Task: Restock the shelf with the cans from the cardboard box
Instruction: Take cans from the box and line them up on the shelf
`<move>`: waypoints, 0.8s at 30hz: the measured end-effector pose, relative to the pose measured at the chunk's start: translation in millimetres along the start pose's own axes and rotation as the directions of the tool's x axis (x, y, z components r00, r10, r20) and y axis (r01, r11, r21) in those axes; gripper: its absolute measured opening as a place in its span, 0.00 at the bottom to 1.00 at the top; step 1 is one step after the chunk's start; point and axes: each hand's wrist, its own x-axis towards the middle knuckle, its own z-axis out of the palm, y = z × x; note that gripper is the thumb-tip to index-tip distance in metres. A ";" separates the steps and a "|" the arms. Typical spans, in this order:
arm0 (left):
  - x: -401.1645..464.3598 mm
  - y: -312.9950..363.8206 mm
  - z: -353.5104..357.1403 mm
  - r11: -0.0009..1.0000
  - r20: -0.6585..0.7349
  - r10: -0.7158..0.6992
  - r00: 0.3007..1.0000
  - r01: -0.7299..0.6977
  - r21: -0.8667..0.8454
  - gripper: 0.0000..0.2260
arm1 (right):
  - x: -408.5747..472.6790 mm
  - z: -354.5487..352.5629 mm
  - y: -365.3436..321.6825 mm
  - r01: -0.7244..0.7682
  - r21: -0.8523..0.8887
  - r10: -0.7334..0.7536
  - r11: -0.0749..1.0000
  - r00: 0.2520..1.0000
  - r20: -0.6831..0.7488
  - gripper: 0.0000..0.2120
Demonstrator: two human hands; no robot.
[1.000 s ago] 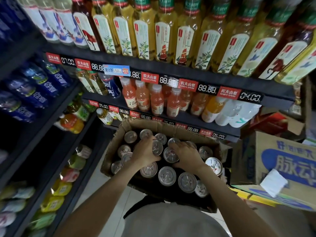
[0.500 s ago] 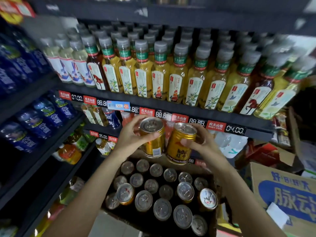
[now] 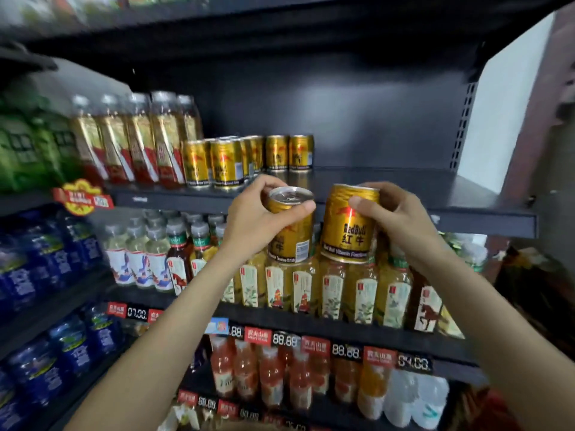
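Gripping one gold can each: your left hand (image 3: 249,222) holds left can (image 3: 291,225), right hand (image 3: 395,213) right can (image 3: 348,225), before the shelf (image 3: 389,188).

Dark metal upper shelf (image 3: 389,188): bare right of the standing gold cans (image 3: 245,161), open to the back panel. Those cans and tall gold-labelled bottles (image 3: 133,141) block the left. Shelf lip sits just beyond my knuckles.

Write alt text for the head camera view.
Two bare hands each lift a gold can, left hand and right hand, toward a dark shelf where matching cans already stand beside bottles.
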 end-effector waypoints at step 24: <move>208.6 -32.2 113.5 0.855 0.017 0.110 0.994 -0.104 0.507 0.31 | 209.0 -52.7 43.3 -0.110 -0.334 0.067 0.936 0.988 -0.138 0.33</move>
